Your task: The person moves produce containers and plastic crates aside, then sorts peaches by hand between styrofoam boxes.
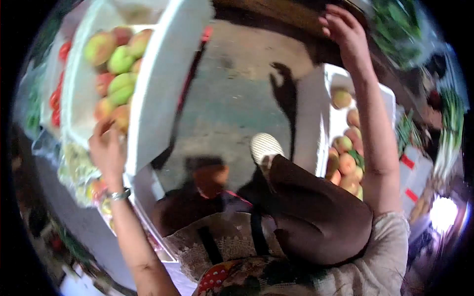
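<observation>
White box (160,89), ten o'clock, stocked with green-and-red fruit (121,90); our left hand (107,150), nine o'clock, bends its fingers at the nearest pieces (grasping or merely touching, we cannot tell). Second white box (310,123), three o'clock, holding rosy fruit (348,164); our right hand (344,32), between one and two o'clock, raised, released, fingers loosely curled.

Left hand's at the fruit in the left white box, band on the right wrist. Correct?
Wrong wrist: the head view shows the band on the left wrist, not the right. The left hand is indeed at the fruit in the left white box.
</observation>
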The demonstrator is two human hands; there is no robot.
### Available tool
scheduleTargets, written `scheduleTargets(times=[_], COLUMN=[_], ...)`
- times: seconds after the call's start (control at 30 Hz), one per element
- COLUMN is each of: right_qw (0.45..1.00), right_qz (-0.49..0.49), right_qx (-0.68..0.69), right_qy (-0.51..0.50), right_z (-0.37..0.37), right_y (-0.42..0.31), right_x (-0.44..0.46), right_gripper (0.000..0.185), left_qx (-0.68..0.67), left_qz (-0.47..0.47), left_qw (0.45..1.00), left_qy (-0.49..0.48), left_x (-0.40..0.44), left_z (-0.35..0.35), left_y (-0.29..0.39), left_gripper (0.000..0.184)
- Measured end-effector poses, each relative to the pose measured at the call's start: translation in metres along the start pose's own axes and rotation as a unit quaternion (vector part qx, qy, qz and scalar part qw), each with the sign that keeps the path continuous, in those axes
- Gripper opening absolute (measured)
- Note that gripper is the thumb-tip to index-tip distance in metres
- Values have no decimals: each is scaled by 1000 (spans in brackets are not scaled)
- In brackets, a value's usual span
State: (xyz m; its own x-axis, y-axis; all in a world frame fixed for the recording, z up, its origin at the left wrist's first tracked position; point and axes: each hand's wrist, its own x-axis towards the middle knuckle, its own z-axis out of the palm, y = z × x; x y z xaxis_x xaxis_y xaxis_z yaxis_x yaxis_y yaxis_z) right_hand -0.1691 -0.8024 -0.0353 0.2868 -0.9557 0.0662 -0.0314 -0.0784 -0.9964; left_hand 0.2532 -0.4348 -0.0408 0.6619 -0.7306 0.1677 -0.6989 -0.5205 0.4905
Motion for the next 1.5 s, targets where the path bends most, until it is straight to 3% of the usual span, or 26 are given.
scheduleTargets(times=[0.13,0.2,0.27,0.43,0.47,0.53,0.57,0.63,0.7,0.73,0.8,0.87,0.9,0.93,1.0,1.07,1.13,1.2,1.23,1.27,1.33,1.5], right_qw=[947,964,956,937,936,915,877,808,812,811,908,929,934,879,827,820,834,850,876,876,825,770], right_qz=[113,9,-30,-11,-12,75,33,78,211,214,246,245,324,381,300,301,289,302,314,359,461,524], right_qx=[-236,-166,-215,-126,-129,-273,-435,-564,-510,-509,-261,-205,31,265,458,474,423,360,302,211,186,165], right_qy=[183,206,199,325,327,286,201,154,189,193,218,186,148,104,128,106,203,237,204,242,269,325], right_z=[-135,-140,-131,-135,-146,-171,-180,-163,-130,-138,-157,-159,-146,-135,-123,-143,-164,-207,-232,-242,-246,-257], right_y=[88,97,93,85,102,145,169,166,155,170,225,225,192,166,149,122,99,93,94,82,52,65], right_x=[-67,-89,-89,-105,-113,-129,-134,-142,-134,-132,-127,-130,-136,-144,-153,-154,-152,-150,-150,-149,-151,-167], right_gripper=[27,25,24,23,23,27,36,53,69,69,69,61,57,53,51,50,42,39,38,36,36,35], left_qx=[-90,-77,-131,-146,-149,-132,-164,-155,-160,-161,-162,-122,-123,-153,-185,-157,-157,-202,-202,-204,-205,-195], left_qz=[-77,-59,-75,-96,-95,-85,-91,-78,-82,-87,-91,-92,-93,-96,-98,-93,-96,-94,-95,-94,-94,-85], left_qw=[993,995,988,984,984,987,982,984,983,982,982,987,986,982,976,982,982,974,974,973,973,976], left_qy=[-21,-13,-19,-24,-26,-22,-24,-31,-38,-41,-45,-56,-61,-59,-57,-47,-51,-48,-48,-48,-51,-49], left_x=[1,1,2,2,3,2,3,3,4,4,4,4,3,4,6,7,9,8,8,9,9,8], left_z=[-2,0,0,-2,-3,-2,0,-2,-2,-2,-5,-6,-6,-5,-2,-2,-2,-1,-1,-1,-2,-3], left_y=[9,3,4,9,7,8,-2,3,3,4,7,11,6,-3,-10,-11,-14,-18,-18,-18,-16,-14], left_gripper=[29,29,29,30,30,30,30,31,31,31,31,31,31,30,30,29,29,29,29,29,29,29])
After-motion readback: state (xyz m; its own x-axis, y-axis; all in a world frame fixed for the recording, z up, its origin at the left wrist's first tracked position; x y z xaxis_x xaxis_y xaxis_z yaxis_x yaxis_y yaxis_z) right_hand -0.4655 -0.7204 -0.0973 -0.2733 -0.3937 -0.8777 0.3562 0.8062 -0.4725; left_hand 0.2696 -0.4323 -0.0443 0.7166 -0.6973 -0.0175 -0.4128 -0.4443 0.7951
